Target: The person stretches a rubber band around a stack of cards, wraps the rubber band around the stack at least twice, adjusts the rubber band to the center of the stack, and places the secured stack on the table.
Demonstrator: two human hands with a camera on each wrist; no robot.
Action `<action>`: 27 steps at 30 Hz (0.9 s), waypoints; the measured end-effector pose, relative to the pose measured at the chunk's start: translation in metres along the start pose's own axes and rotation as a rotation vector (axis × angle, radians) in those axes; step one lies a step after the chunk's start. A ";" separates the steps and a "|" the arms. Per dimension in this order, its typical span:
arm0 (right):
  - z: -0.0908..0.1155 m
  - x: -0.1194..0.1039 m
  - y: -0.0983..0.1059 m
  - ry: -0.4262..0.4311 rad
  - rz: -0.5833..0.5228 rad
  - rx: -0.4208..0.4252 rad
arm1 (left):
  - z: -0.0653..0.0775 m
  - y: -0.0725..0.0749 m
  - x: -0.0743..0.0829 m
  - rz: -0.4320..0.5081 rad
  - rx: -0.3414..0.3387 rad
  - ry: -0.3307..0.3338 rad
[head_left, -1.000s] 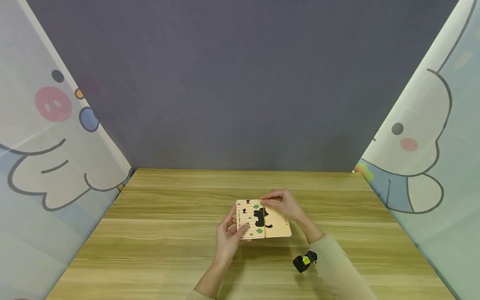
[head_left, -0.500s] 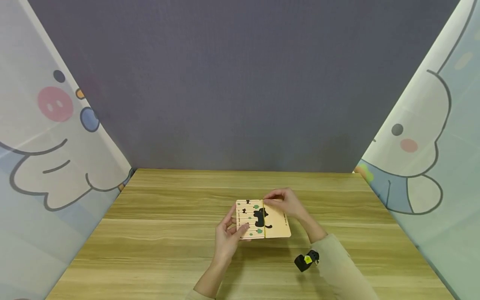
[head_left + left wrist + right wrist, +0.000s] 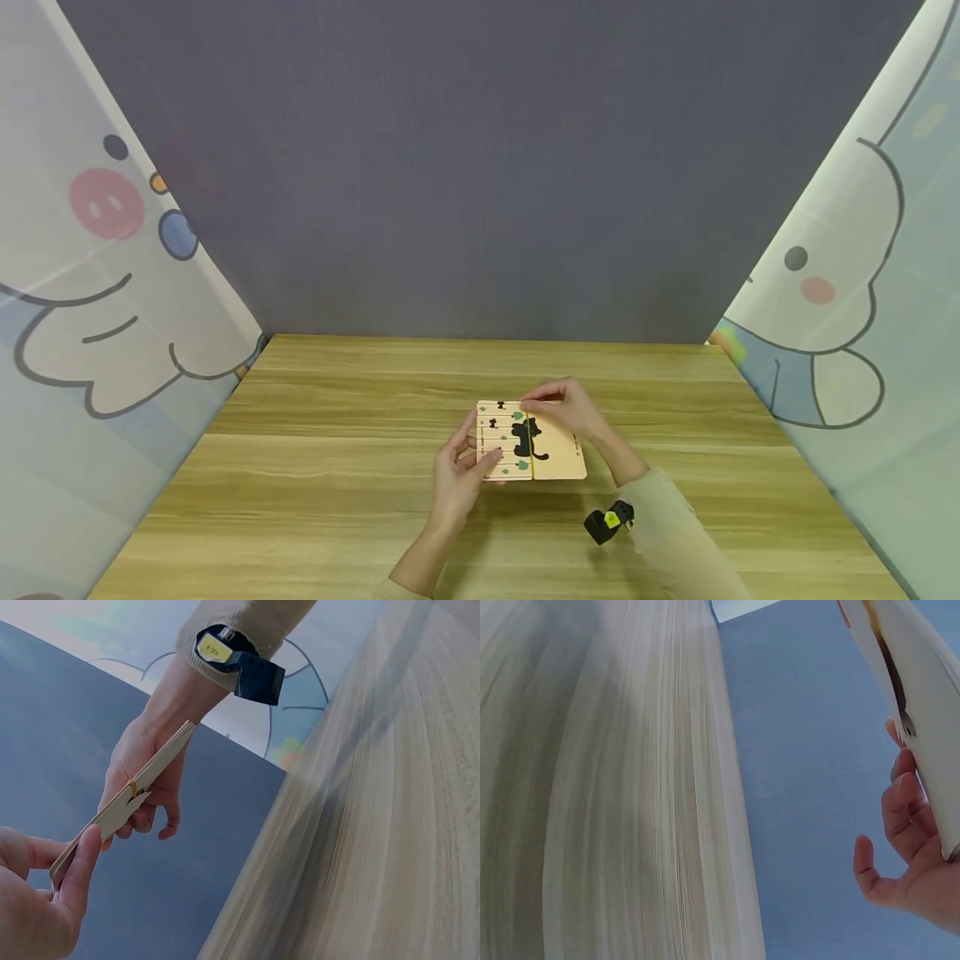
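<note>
A thin cream notebook (image 3: 558, 454) with a black cat and green leaves printed on it is held above the table, a yellow elastic band (image 3: 532, 467) around its middle. My left hand (image 3: 454, 483) grips its left side, thumb on the printed face and fingers beneath. With thumb and index finger, my right hand (image 3: 573, 410) pinches its far edge where the band crosses; those fingertips cover the band's end. In the left wrist view the notebook (image 3: 154, 769) shows edge-on, several layers thick. Loosely curled lower fingers of the right hand (image 3: 919, 847) appear in the right wrist view.
Below stands a wood-grain table (image 3: 322, 467), with a dark grey panel (image 3: 480, 183) behind it. Cartoon-printed curtains (image 3: 825, 250) hang on both sides. A black wrist camera (image 3: 607, 522) with a yellow label sits by the right sleeve (image 3: 675, 533).
The right fingertips have shifted slightly right and then back left along the notebook's far edge. The left hand keeps its grip, and the notebook has moved a little to the right.
</note>
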State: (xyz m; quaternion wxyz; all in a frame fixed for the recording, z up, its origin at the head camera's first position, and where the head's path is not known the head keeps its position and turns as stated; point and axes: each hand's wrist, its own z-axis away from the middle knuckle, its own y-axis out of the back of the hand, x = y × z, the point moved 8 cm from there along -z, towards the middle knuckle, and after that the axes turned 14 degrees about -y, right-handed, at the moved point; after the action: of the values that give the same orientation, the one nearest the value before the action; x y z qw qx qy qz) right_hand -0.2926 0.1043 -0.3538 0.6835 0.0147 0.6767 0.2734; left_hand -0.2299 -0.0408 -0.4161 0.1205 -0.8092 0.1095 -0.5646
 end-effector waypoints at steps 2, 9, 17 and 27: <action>0.000 0.000 0.001 -0.004 -0.005 -0.002 | 0.000 0.000 0.001 -0.007 -0.004 0.001; -0.001 0.000 0.009 0.004 0.015 0.052 | -0.002 0.000 0.004 -0.023 -0.008 -0.005; 0.002 -0.003 0.009 0.035 0.049 0.051 | -0.002 0.000 0.006 -0.009 0.005 -0.012; 0.002 -0.001 0.006 0.029 0.031 0.046 | 0.000 -0.001 0.005 -0.018 -0.005 -0.013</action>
State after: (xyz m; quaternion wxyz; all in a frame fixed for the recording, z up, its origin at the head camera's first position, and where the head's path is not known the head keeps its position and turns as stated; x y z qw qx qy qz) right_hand -0.2928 0.1094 -0.3500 0.6687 0.0369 0.6923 0.2687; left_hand -0.2285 -0.0417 -0.4118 0.1142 -0.8140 0.1029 -0.5601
